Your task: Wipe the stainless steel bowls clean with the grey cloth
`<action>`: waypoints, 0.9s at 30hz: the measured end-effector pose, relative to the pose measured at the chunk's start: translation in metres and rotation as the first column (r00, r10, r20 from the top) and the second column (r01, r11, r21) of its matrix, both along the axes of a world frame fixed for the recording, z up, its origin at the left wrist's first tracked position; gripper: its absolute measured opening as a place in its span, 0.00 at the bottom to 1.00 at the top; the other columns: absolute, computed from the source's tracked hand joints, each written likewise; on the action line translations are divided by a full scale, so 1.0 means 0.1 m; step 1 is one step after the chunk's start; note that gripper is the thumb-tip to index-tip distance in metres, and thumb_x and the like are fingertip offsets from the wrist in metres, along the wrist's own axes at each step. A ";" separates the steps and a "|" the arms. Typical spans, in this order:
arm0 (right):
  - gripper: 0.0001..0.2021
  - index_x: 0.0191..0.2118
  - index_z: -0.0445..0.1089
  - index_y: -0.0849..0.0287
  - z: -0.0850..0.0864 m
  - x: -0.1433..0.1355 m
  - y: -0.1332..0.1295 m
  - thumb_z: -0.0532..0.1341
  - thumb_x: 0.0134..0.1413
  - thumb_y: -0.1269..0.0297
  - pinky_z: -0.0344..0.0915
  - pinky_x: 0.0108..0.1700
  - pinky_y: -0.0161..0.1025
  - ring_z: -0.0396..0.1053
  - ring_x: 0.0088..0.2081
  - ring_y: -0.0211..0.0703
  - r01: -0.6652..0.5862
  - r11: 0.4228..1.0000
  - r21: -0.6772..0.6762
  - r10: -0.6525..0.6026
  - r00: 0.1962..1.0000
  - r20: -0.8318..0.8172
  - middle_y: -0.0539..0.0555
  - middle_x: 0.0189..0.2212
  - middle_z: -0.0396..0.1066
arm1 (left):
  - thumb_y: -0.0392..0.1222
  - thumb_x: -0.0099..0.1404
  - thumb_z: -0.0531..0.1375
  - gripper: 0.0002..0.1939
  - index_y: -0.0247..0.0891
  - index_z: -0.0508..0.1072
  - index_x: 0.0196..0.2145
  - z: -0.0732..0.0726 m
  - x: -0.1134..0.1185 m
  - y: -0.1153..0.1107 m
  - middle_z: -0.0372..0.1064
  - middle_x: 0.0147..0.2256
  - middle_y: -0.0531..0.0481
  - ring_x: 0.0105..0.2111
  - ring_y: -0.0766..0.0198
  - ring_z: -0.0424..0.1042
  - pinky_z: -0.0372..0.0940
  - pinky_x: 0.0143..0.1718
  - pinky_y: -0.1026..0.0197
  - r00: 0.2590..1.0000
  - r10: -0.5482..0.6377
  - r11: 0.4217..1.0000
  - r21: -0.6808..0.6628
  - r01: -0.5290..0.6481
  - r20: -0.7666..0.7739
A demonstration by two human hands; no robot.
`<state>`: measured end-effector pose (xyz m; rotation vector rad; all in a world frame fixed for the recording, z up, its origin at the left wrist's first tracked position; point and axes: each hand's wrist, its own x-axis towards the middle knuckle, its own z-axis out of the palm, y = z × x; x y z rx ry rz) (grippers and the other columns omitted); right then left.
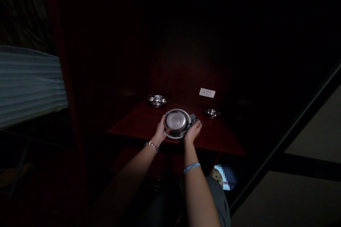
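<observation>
Holding metal bowl between fingers, round dish and small dish beyond.

Worn on the head, one camera looks forward and down from above the forearms, past the left hand and right hand, onto a red desktop

On the dark red tabletop, a wide, shiny metal dish is set toward the back left; a smaller metal bowl is placed well apart, farther right.
</observation>
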<state>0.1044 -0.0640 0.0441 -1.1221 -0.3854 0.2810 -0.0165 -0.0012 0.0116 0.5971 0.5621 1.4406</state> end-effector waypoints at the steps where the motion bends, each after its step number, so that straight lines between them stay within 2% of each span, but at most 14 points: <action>1: 0.11 0.42 0.71 0.56 0.02 -0.01 -0.02 0.54 0.64 0.59 0.66 0.51 0.38 0.72 0.48 0.45 0.012 1.000 -0.008 -0.012 1.000 0.026 0.57 0.44 0.76 | 0.54 0.65 0.60 0.20 0.36 0.76 0.47 0.00 0.00 0.00 0.79 0.47 0.42 0.49 0.56 0.76 0.70 0.52 0.56 1.000 0.002 1.000 0.003 -0.002 -0.003; 4: 0.13 0.45 0.73 0.55 0.07 -0.04 -0.09 0.52 0.65 0.60 0.64 0.55 0.40 0.69 0.53 0.45 0.051 0.999 -0.001 -0.051 0.995 0.088 0.58 0.48 0.75 | 0.55 0.65 0.60 0.21 0.37 0.76 0.46 -0.02 0.01 0.00 0.78 0.47 0.42 0.50 0.54 0.76 0.71 0.51 0.55 0.999 0.007 1.000 0.017 -0.007 -0.032; 9: 0.15 0.48 0.74 0.55 0.10 -0.10 -0.13 0.54 0.64 0.59 0.63 0.56 0.41 0.66 0.56 0.45 0.004 0.982 0.187 -0.038 0.983 0.182 0.58 0.51 0.74 | 0.56 0.65 0.60 0.21 0.37 0.76 0.48 -0.01 0.02 -0.04 0.78 0.47 0.41 0.49 0.52 0.76 0.72 0.49 0.54 0.999 0.030 0.999 0.021 -0.029 -0.046; 14: 0.22 0.54 0.72 0.59 0.08 -0.14 -0.10 0.49 0.66 0.56 0.61 0.60 0.46 0.67 0.56 0.47 -0.173 0.979 0.106 0.125 0.927 0.354 0.59 0.54 0.73 | 0.52 0.66 0.61 0.19 0.35 0.76 0.46 0.03 0.04 -0.07 0.79 0.43 0.41 0.45 0.55 0.78 0.74 0.45 0.58 0.998 0.054 0.999 -0.001 -0.054 -0.019; 17: 0.24 0.57 0.70 0.59 0.05 -0.14 -0.08 0.46 0.67 0.56 0.60 0.61 0.48 0.67 0.58 0.48 -0.231 0.972 0.030 0.189 0.857 0.480 0.59 0.57 0.72 | 0.51 0.66 0.62 0.18 0.34 0.76 0.45 0.06 0.05 -0.08 0.80 0.39 0.42 0.41 0.55 0.79 0.74 0.43 0.58 0.998 0.056 0.998 -0.015 -0.056 -0.006; 21: 0.24 0.59 0.69 0.59 0.03 -0.13 -0.09 0.46 0.67 0.57 0.56 0.65 0.50 0.63 0.62 0.48 -0.193 0.981 -0.028 0.164 0.736 0.656 0.60 0.59 0.70 | 0.50 0.66 0.61 0.17 0.33 0.76 0.44 0.08 0.03 -0.09 0.80 0.38 0.42 0.39 0.56 0.79 0.74 0.42 0.59 0.999 0.033 0.999 -0.010 -0.033 0.016; 27: 0.24 0.62 0.65 0.63 0.10 -0.14 -0.17 0.51 0.64 0.61 0.54 0.66 0.53 0.62 0.63 0.51 -0.080 0.994 -0.080 0.106 0.432 0.895 0.63 0.61 0.66 | 0.51 0.65 0.63 0.17 0.35 0.76 0.44 0.07 0.01 -0.08 0.79 0.33 0.45 0.33 0.58 0.79 0.74 0.38 0.59 1.000 0.000 1.000 -0.024 0.000 0.031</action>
